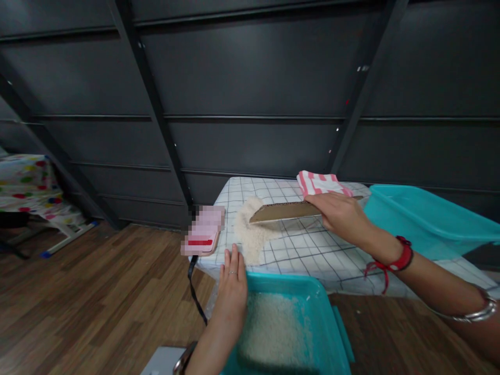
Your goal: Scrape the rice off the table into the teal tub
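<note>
My right hand (341,216) is closed around the right part of a flat piece of cardboard (287,210), whose left end touches a spread heap of rice (250,229) on the checked tablecloth (300,255). With fingers stretched out, my left hand (233,281) lies flat at the table's front edge, beside the rice and at the left rim of a turquoise tray (318,297). That tray sits below the table edge and has more rice (273,330) in it. My left hand holds nothing.
A turquoise basin (414,219) stands at the table's right end. Behind the cardboard lies a pink-and-white striped cloth (322,183). A pink, blurred-out item (205,229) is at the left edge, with a black strap (194,289) hanging down. A dark panelled wall (250,78) rises behind.
</note>
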The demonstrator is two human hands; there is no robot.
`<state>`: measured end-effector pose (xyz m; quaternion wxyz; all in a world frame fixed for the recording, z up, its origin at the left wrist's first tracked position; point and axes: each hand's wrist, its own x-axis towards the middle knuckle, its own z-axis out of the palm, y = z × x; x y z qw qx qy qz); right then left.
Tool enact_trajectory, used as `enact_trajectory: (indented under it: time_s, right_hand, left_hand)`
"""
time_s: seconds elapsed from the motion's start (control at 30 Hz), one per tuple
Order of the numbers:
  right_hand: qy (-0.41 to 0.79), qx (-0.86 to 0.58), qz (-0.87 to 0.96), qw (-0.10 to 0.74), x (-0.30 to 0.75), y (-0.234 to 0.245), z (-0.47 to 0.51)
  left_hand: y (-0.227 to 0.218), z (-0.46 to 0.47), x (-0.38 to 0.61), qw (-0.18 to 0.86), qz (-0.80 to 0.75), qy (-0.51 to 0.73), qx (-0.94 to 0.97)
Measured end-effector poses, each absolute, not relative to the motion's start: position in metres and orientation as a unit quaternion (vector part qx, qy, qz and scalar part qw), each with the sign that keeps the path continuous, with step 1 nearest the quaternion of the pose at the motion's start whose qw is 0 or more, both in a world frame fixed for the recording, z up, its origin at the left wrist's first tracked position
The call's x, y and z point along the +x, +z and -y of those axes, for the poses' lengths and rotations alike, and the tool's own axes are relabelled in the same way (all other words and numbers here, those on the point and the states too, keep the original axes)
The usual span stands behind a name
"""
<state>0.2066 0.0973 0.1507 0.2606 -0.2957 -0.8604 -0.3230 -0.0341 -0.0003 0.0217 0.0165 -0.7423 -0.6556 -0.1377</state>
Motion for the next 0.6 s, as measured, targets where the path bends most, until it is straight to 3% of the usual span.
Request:
enact_trajectory:
  time_s: [0.4,0.6]
  right_hand:
    - [-0.317,-0.231,0.882,0.261,0.220,0.154,-0.070]
    - [-0.366,-0.321,0.844,0.223,0.229,0.157,-0.080]
  left_hand:
    - [0.013,-0.001,-0.037,0.053,0.647,-0.133,-0.749]
    - [0.032,-0.001,-0.029,0.025,0.674,-0.090,-0.733]
